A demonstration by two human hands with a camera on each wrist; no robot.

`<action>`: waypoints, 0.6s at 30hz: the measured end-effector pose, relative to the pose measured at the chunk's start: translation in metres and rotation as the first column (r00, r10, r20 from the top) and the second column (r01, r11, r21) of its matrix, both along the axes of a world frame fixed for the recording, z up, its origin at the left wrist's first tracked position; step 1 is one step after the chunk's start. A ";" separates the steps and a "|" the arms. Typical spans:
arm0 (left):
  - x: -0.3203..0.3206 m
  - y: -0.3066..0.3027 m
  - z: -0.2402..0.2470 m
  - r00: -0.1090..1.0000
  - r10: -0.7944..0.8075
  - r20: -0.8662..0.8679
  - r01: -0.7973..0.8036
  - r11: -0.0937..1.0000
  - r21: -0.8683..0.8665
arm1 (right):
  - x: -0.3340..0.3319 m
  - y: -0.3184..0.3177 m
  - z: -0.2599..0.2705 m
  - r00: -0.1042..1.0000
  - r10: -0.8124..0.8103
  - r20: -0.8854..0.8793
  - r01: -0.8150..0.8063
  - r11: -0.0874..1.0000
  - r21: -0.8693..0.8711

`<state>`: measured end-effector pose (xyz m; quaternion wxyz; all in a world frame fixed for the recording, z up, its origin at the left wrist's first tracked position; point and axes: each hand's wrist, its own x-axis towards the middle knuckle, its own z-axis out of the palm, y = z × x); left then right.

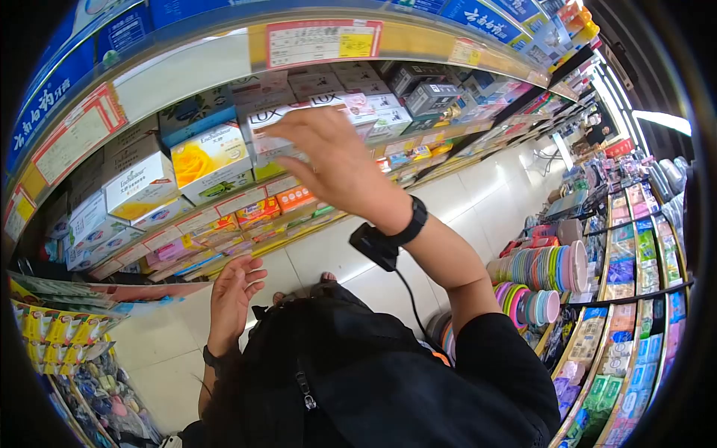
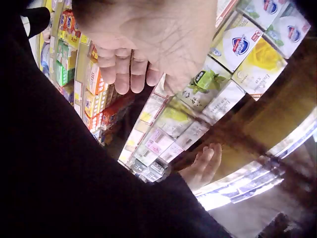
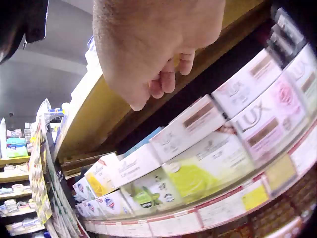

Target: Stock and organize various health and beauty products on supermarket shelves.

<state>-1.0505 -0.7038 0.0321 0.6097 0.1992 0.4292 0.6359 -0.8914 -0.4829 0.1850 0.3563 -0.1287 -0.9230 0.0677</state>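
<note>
Over the front of the soap shelf is the right hand (image 1: 325, 160), its fingers bent loosely and holding nothing. Behind it stand white LUX boxes (image 1: 351, 108), with a yellow-flower box (image 1: 211, 160) to their left. The right wrist view has this hand (image 3: 161, 47) above the pink-and-white LUX box (image 3: 270, 119) and a green-and-white box (image 3: 210, 161); no contact shows. Lower down, the left hand (image 1: 234, 299) hangs in the air, empty, with loosely bent fingers. In the left wrist view its palm (image 2: 158, 42) faces the camera, and the right hand (image 2: 203, 166) appears farther off.
An upper shelf edge with price tags (image 1: 325, 42) overhangs the boxes. Small orange packs (image 1: 295, 197) line a lower shelf. Stacked colourful basins (image 1: 549, 269) stand on the right, before racks of packets (image 1: 620, 328). Yellow packs (image 1: 63, 328) hang at lower left.
</note>
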 end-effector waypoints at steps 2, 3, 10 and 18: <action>0.005 0.004 -0.002 1.000 -0.004 0.006 0.004 1.000 0.006 | 0.029 0.015 0.001 0.998 -0.052 -0.047 0.053 0.998 0.021; 0.008 0.006 -0.001 1.000 -0.006 0.002 0.006 1.000 0.010 | 0.045 0.024 0.002 0.991 -0.100 -0.093 0.103 0.994 0.036; 0.041 0.036 -0.003 0.998 0.027 -0.054 -0.026 1.000 0.006 | 0.163 0.111 0.020 0.898 -0.419 -0.132 0.438 0.876 0.201; 0.133 0.133 0.019 0.981 0.028 -0.195 -0.019 0.999 0.044 | 0.225 0.183 0.011 0.955 -0.268 0.124 0.273 0.962 -0.022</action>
